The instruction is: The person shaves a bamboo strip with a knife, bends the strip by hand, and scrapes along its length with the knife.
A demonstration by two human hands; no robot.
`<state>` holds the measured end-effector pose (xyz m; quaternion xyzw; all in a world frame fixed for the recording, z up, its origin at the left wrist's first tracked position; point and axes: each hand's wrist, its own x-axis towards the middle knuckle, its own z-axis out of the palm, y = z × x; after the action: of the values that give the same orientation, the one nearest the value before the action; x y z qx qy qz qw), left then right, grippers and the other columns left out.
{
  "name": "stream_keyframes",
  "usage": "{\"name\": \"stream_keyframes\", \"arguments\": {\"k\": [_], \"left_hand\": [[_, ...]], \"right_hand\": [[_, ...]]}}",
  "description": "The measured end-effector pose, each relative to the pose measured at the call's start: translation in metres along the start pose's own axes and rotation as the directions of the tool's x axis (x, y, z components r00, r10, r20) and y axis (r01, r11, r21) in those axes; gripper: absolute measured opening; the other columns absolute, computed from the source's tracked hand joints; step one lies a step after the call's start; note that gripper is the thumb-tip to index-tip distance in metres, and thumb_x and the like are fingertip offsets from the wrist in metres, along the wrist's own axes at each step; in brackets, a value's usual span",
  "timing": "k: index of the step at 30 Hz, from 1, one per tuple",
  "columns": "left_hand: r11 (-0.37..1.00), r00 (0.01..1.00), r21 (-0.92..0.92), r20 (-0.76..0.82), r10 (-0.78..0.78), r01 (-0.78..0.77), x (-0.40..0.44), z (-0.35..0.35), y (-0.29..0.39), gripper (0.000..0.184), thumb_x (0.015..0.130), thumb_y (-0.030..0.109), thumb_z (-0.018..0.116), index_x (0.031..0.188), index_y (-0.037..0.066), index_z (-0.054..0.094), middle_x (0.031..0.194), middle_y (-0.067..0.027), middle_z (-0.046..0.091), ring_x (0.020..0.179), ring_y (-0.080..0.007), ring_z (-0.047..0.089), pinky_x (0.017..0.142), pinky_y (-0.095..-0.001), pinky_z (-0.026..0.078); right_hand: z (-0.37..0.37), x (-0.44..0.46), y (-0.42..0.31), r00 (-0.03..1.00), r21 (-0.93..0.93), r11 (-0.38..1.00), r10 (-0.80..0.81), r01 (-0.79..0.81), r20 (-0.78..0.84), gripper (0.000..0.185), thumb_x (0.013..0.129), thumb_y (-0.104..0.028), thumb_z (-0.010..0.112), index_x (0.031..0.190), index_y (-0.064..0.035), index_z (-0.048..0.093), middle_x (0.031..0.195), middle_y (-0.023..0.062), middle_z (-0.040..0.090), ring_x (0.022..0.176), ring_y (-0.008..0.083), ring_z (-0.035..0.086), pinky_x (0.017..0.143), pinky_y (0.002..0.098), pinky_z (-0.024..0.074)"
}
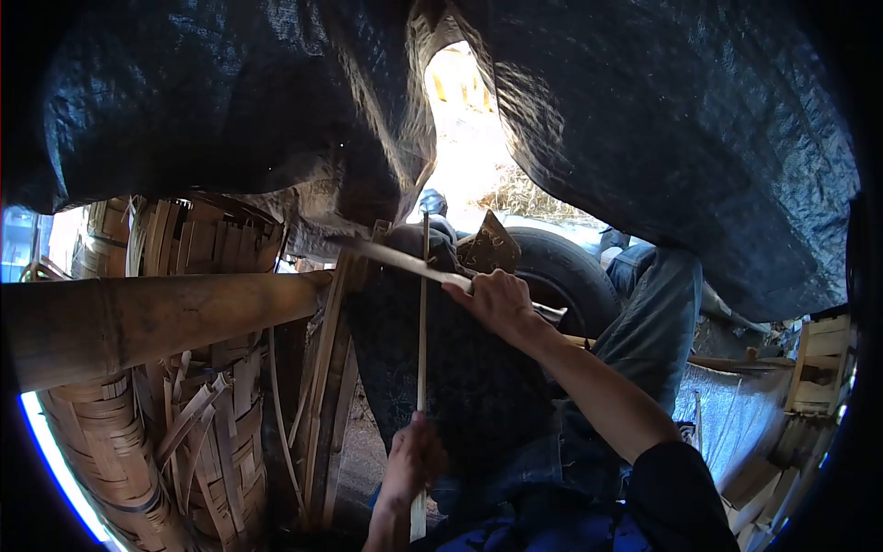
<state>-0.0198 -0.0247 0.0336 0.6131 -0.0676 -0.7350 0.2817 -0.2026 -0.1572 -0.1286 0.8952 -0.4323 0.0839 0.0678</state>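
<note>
My right hand (501, 304) is closed round the handle end of a long knife (395, 258), whose blade points to the upper left. The blade crosses a thin bamboo strip (423, 340) that stands nearly upright in the view. Lower down, my left hand (416, 460) is wrapped round that strip, its lower end showing below the hand. Dark cloth (441, 368) covers my lap behind the strip. Whether the blade touches the strip cannot be made out.
A thick bamboo pole (166, 317) juts in from the left, before woven baskets (110, 451). Beyond my hands lie a tire (575, 267) and a rusty perforated metal piece (492, 247). Dark tarps (662, 120) hang overhead. Wooden slats (823, 359) stand at right.
</note>
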Motion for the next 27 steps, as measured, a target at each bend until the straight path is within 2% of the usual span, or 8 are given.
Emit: {"name": "stream_keyframes", "arguments": {"k": [5,7,11,14,17,19,23,27], "left_hand": [[0.996,0.998,-0.073,0.019,-0.056,0.057,-0.03,-0.013,-0.024,0.049,0.098,0.043,0.034,0.056,0.018,0.028,0.037,0.0026,0.024,0.027,-0.011,0.024,0.029,-0.0261,0.02],[0.995,0.998,-0.076,0.0,-0.061,0.061,-0.035,-0.012,-0.026,0.049,0.098,0.043,0.033,0.057,0.017,0.029,0.038,0.0021,0.024,0.027,-0.0112,0.023,0.029,-0.0263,0.021],[0.998,0.997,-0.066,0.078,0.021,-0.016,-0.039,-0.021,-0.034,0.047,0.099,0.039,0.032,0.061,0.013,0.036,0.045,0.0029,0.032,0.033,-0.0087,0.03,0.033,-0.0235,0.024],[0.942,0.977,0.331,-0.213,0.012,0.06,-0.012,-0.007,-0.012,0.047,0.098,0.042,0.037,0.064,0.01,0.044,0.052,0.0047,0.037,0.044,-0.0044,0.035,0.04,-0.0221,0.027],[0.879,0.964,0.475,-0.22,0.152,-0.03,0.016,0.0,-0.005,0.046,0.098,0.04,0.036,0.065,0.009,0.044,0.053,0.0045,0.037,0.045,-0.0046,0.036,0.04,-0.0229,0.027],[0.855,0.957,0.518,-0.232,0.177,-0.033,0.018,0.012,0.004,0.046,0.098,0.04,0.036,0.065,0.009,0.044,0.053,0.0046,0.036,0.045,-0.0045,0.036,0.04,-0.0227,0.027],[0.866,0.954,0.5,-0.268,0.132,0.021,0.024,0.019,0.012,0.044,0.098,0.038,0.036,0.066,0.008,0.045,0.054,0.005,0.035,0.045,-0.004,0.036,0.04,-0.0221,0.027],[0.869,0.96,0.492,-0.261,0.1,0.043,0.026,0.024,0.025,0.044,0.098,0.037,0.036,0.066,0.009,0.045,0.054,0.0048,0.036,0.044,-0.0039,0.035,0.039,-0.0217,0.027]], "right_hand": [[0.011,0.047,0.016,0.872,0.261,0.94,0.071,-0.221,0.484,0.049,0.091,-0.019,0.047,0.138,-0.011,0.034,0.075,0.0111,0.055,0.067,0.0281,0.058,0.057,0.0369,0.05],[0.019,0.063,0.018,0.607,0.374,0.514,0.421,-0.772,0.674,0.043,0.098,-0.028,0.034,0.135,-0.0055,0.035,0.075,0.0186,0.061,0.078,0.0352,0.063,0.067,0.0404,0.0518],[0.061,0.041,0.046,0.776,0.48,0.648,0.295,-0.591,0.557,0.065,0.096,-0.052,0.025,0.096,-0.0001,0.063,0.07,0.0217,0.062,0.069,0.0372,0.062,0.066,0.0435,0.0503],[0.032,0.02,0.058,0.788,0.524,0.598,0.363,-0.606,0.497,0.068,0.096,-0.051,0.028,0.071,0.0021,0.062,0.062,0.0204,0.059,0.058,0.0336,0.06,0.054,0.0445,0.0457],[-0.049,0.009,0.064,0.485,0.36,0.365,0.351,-0.859,0.801,0.071,0.095,-0.053,0.023,0.083,0.0017,0.066,0.075,0.0229,0.064,0.075,0.0333,0.065,0.066,0.0422,0.0505],[-0.063,-0.014,0.054,0.861,0.529,0.685,0.334,-0.501,0.383,0.059,0.097,-0.044,0.032,0.077,-0.0009,0.067,0.059,0.0185,0.059,0.056,0.0285,0.063,0.051,0.0389,0.0469],[-0.059,-0.03,0.024,0.927,0.551,0.76,0.182,-0.344,0.327,0.059,0.095,-0.04,0.044,0.051,-0.0009,0.049,0.044,0.0163,0.048,0.04,0.0314,0.053,0.043,0.0409,0.0427],[-0.071,-0.026,0.004,0.832,0.638,0.547,0.24,-0.541,0.5,0.06,0.092,-0.046,0.047,0.052,-0.0021,0.053,0.044,0.0153,0.049,0.04,0.0302,0.053,0.043,0.0404,0.0454]]}}
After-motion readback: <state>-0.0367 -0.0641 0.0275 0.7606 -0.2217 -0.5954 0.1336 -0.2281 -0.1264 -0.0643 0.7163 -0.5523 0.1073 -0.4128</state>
